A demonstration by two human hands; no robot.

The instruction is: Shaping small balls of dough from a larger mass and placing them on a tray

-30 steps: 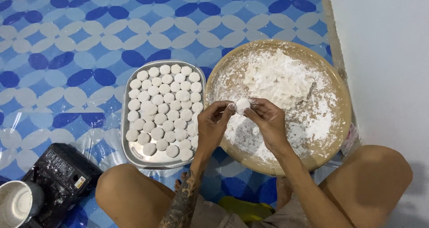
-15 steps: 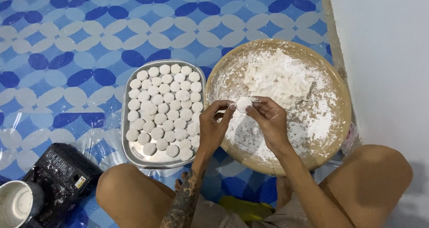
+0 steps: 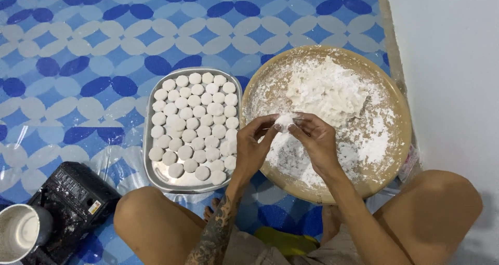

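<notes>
Pinching a small dough piece between both sets of fingertips, centre of frame, over the left part of the round wooden tray. Left hand and right hand are curled in around it, fingers nearly touching, not spread. Dough lump sits upper middle of that tray in loose flour. Metal tray to the left holds rows of white discs, touching each other. Black scale and metal cup lower left. Piece looks light, soft, probably tacky; it likely dents easily, so light fingertip grip at its edges, floured.
</notes>
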